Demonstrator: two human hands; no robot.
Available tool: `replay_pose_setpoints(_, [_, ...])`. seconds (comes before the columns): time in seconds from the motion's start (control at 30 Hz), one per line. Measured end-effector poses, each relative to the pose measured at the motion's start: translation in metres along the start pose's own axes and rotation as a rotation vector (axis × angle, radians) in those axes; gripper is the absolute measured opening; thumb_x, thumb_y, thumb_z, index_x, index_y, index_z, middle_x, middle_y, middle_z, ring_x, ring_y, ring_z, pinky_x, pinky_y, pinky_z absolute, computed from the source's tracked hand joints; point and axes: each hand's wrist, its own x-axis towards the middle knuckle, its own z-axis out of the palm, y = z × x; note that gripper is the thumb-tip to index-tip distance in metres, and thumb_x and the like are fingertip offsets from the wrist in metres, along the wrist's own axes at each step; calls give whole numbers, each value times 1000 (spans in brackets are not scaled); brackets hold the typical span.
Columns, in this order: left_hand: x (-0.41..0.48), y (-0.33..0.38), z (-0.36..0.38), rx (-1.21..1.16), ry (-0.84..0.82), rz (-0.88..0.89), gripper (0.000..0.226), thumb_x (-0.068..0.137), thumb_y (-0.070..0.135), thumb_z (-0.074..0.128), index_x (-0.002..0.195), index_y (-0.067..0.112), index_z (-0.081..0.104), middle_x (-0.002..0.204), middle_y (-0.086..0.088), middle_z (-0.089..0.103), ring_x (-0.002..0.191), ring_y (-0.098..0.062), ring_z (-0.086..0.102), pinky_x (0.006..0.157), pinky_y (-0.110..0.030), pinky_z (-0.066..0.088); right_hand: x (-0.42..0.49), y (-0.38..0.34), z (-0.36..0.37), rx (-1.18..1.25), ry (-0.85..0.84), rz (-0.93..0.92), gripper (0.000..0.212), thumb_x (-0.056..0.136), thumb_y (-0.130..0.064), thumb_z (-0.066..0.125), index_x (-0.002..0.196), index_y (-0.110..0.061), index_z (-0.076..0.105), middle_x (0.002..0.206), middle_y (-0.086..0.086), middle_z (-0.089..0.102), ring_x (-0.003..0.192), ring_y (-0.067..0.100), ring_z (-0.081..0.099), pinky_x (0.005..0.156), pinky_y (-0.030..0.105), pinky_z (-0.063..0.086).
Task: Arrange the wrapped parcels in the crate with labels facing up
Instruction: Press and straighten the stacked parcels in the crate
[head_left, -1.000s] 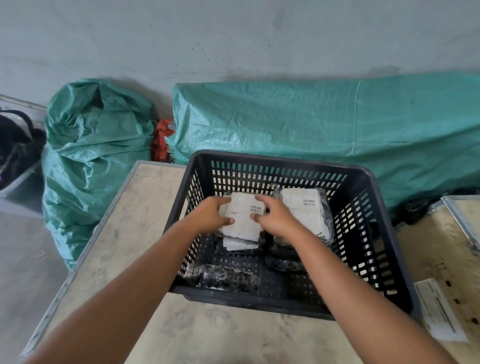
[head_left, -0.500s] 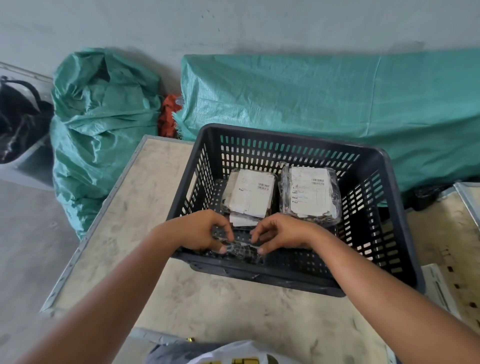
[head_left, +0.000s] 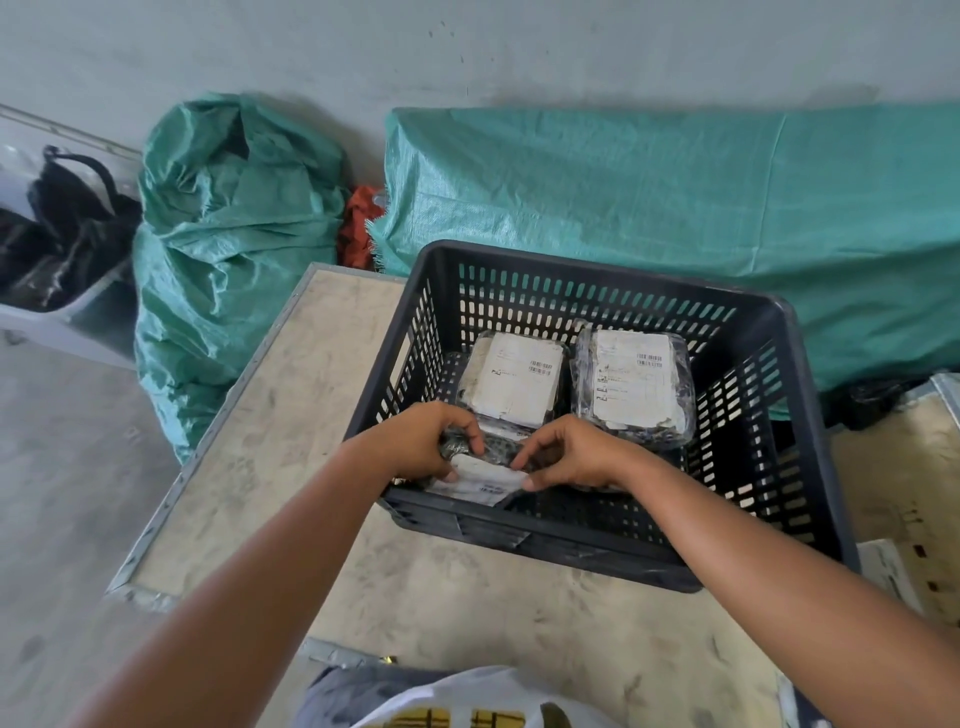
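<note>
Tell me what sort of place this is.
Probably a parcel sorting or packing area: labelled wrapped parcels in a black plastic crate, bulky green woven sacks against the bare wall, and a worn work table.

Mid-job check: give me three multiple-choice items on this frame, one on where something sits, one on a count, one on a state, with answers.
1. Where does the black slotted plastic crate stand?
A. on the floor
B. on the pale worn tabletop
C. on the green woven sacks

2. How many wrapped parcels lie at the crate's far side with white labels up?
A. two
B. four
C. none

3. What are the hands doing?
A. resting on the table
B. both holding one dark wrapped parcel
C. lifting the crate

Answers: 1 B, the crate's base sits on the tabletop. 2 A, the left labelled parcel and the right labelled parcel lie side by side. 3 B, the left hand and right hand grip its ends.
</note>
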Motion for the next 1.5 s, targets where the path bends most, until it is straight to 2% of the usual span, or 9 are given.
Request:
replay_pose_setpoints(0.13, [-4,0,-2,-2,33,83,31,75,7,86,87,33,76,106,15,70,102,-6,65,95,-29,48,1,-4,-1,-41,33,-7,19,77,-19,90,94,-25,83,75,-10,67,66,0,57,67,23,48])
replay_pose_setpoints(0.37, [-20,17,-30,-267,196,198,19,86,11,80,88,30,80,99,12,76,96,-8,70,89,-34,57,-34,-26,-31,228,375,-161,25,74,-32,86,95,-44,80,137,-16,59,129,8,55,113,41,43])
replay_pose_setpoints(0.47, [-28,35,-60,-366,224,219,21,84,10,81,96,27,82,98,17,77,90,-7,72,83,-24,55,-47,-36,-33,370,472,-267,34,64,-41,86,97,-47,79,140,-20,56,135,-4,47,110,46,47])
replay_pose_setpoints(0.57, [-33,50,-90,-451,215,239,22,80,14,82,100,24,83,108,7,79,90,-26,70,87,-39,59,-56,-48,-32,419,504,-354,50,60,-43,90,108,-45,78,145,-14,53,142,5,44,107,49,49])
replay_pose_setpoints(0.73, [-33,64,-120,-577,253,243,26,73,22,79,93,38,83,107,9,79,86,-11,73,69,-25,61,-64,-69,-33,261,560,-433,67,70,-25,91,125,-53,67,140,-17,54,130,6,55,100,32,55])
replay_pose_setpoints(1.0, [-7,54,-92,-569,412,353,62,72,38,84,132,40,66,157,5,45,146,-4,37,121,-40,31,-48,-68,-48,478,666,-402,68,68,-18,90,121,-55,67,131,-33,62,129,5,59,107,32,48])
replay_pose_setpoints(1.17, [27,36,-49,-483,355,212,76,82,23,84,147,42,49,152,21,42,152,-9,26,124,-48,25,-29,-55,-55,499,651,-242,73,74,-8,89,133,-41,64,138,-27,56,116,-25,45,106,16,35])
replay_pose_setpoints(1.33, [60,28,-29,-494,355,90,78,83,6,81,149,33,49,155,10,44,145,-5,31,124,-39,24,-3,-33,-49,317,650,-104,82,77,-12,88,146,-35,52,155,-8,46,144,9,39,121,38,31])
replay_pose_setpoints(1.5, [86,6,-18,-429,340,30,83,84,2,78,149,40,44,165,-5,31,154,-19,20,117,-26,21,23,-25,-38,154,598,-56,88,86,-13,80,157,-36,34,162,-2,36,148,17,33,113,26,24])
